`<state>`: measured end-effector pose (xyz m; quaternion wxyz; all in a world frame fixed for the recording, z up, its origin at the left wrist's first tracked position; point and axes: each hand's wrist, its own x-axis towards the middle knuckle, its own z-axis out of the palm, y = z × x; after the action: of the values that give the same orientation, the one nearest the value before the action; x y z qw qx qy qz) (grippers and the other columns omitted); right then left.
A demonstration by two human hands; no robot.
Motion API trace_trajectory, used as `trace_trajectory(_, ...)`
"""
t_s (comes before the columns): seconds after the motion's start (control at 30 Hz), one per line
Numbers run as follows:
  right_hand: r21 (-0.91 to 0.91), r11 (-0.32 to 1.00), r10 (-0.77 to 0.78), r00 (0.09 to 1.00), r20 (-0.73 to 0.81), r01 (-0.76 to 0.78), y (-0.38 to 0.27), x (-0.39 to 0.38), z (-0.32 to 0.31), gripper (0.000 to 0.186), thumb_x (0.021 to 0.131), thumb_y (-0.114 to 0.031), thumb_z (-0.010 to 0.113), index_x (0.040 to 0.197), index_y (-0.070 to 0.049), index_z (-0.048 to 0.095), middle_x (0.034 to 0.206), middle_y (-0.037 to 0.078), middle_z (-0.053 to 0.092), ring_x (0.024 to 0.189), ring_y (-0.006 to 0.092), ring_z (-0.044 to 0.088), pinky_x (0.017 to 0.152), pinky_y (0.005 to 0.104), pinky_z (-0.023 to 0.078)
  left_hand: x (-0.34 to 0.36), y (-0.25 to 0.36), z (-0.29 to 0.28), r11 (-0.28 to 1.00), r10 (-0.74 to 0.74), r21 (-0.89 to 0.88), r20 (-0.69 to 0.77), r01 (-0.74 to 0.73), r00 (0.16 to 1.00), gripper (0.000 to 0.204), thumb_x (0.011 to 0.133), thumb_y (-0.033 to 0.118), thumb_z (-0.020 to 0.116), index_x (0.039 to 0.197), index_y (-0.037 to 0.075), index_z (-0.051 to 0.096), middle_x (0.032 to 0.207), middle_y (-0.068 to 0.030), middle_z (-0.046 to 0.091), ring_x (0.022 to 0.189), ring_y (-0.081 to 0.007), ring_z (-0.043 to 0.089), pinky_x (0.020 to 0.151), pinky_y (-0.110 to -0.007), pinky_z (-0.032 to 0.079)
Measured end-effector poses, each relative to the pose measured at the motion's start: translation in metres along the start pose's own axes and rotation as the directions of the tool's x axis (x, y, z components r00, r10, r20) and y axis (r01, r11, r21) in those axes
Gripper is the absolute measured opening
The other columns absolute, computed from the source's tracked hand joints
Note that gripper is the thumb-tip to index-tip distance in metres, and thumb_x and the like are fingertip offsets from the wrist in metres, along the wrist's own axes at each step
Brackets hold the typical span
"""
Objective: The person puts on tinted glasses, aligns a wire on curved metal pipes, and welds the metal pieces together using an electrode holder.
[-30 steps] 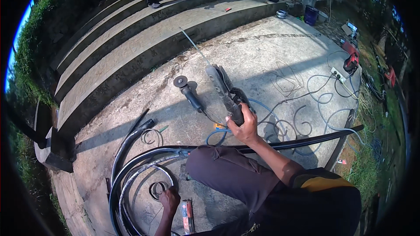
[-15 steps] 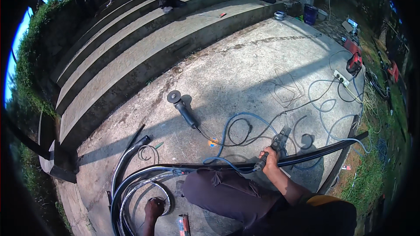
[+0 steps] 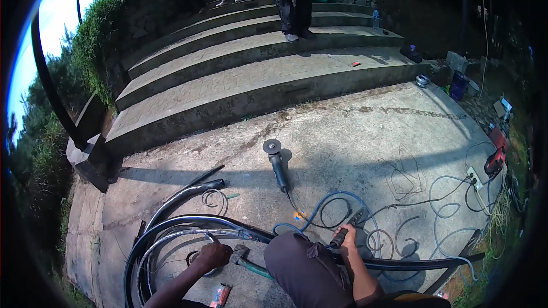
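My right hand point(image 3: 346, 236) is closed around the dark handle of a power tool point(image 3: 349, 225), held low beside my bent knee point(image 3: 297, 262), just above a long black metal bar point(image 3: 422, 263). My left hand point(image 3: 211, 255) grips the curved black metal bars point(image 3: 165, 229) that lie in arcs on the concrete, close to a thin metal scroll point(image 3: 212, 197). A hammer with a green handle point(image 3: 246, 260) lies between my left hand and my knee. A second angle grinder point(image 3: 276, 161) rests on the ground further out, untouched.
Blue and black cables point(image 3: 325, 208) loop over the concrete toward a power strip point(image 3: 473, 177) and a red tool point(image 3: 495, 158) at right. Wide stone steps point(image 3: 257, 80) rise ahead, where people's legs point(image 3: 297, 0) stand. Grass borders both sides.
My right hand has pulled the power tool back from out in front down to beside my knee. My left hand has stayed on the curved bars. My view has tilted up toward the steps.
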<state>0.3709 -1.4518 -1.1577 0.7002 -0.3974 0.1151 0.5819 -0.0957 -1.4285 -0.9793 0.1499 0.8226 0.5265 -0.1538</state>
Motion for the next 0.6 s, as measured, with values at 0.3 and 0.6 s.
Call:
trace_trajectory(0.3,-0.398,0.908,0.077,0.985,-0.151,-0.132,0.028,0.019,-0.055,0.011,0.082,-0.009,0.063,0.085,-0.001,0.057,0.072,0.014,0.06,0.069,0.0364,0.066,0.064,0.0516,0.058,-0.001,-0.006,0.029,0.996,0.02,-0.09,0.081,-0.013,0.997,0.029,0.093,0.035,0.053,0.113,0.028,0.073,0.104,-0.0091,0.074,0.095,-0.0329,0.071,0.084,-0.048,0.056)
trace_trajectory(0.6,-0.87,-0.143,-0.531,0.705,0.469,0.472,-0.003,-0.086,-0.077,0.022,0.084,-0.022,0.074,0.091,-0.001,0.069,0.08,0.011,0.072,0.078,0.0247,0.073,0.072,0.038,0.057,-0.008,-0.012,0.042,0.982,0.152,-0.121,0.072,-0.143,0.986,0.024,0.088,0.03,0.062,0.108,0.027,0.076,0.094,-0.0105,0.075,0.085,-0.0341,0.072,0.079,-0.047,0.058)
